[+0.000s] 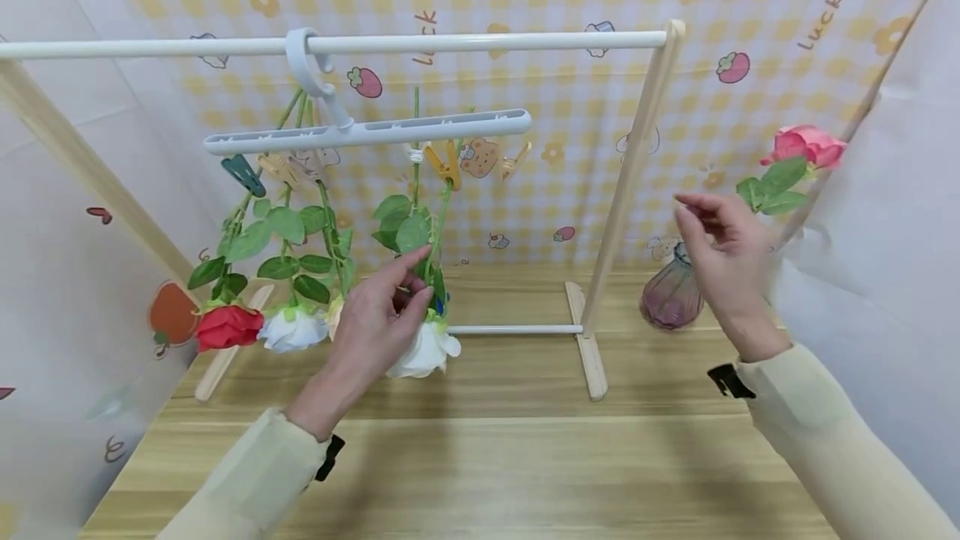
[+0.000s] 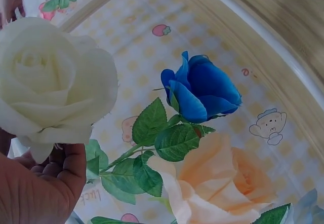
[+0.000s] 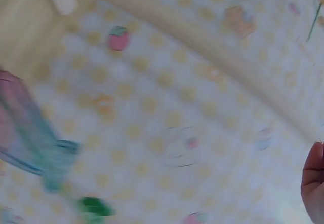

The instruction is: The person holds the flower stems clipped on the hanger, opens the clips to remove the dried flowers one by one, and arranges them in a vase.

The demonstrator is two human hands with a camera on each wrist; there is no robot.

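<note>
Right now we have our left hand [image 1: 375,319] up at the cream-white rose [image 1: 424,350] that hangs head-down from the grey clip hanger [image 1: 367,132], our fingers curled round its stem just above the bloom. In the left wrist view that rose [image 2: 50,82] fills the upper left, with our fingers [image 2: 55,171] tucked under its base. Its stem runs up to a yellow clip [image 1: 447,167] on the hanger, and the hanger hooks over the white rail [image 1: 480,42] of the wooden rack [image 1: 633,165].

Behind the rose we hold hangs a blue rose [image 2: 202,89], with a peach rose [image 2: 223,183] below it in the left wrist view. Further left on the hanger, in the head view, a red rose [image 1: 228,326] and a white rose [image 1: 294,329] also dangle head-down on leafy stems.

Our right hand [image 1: 723,261] is raised to the right of the rack, well apart from the hanger, fingers loosely bent and gripping nothing. Just behind it a purple glass vase [image 1: 670,297] stands on the wooden table [image 1: 510,457], and a pink rose [image 1: 806,146] shows above the hand, its stem hidden behind it. The right wrist view is blurred; we make out only a fingertip [image 3: 314,181] against the yellow checked backdrop [image 3: 167,133].
</note>
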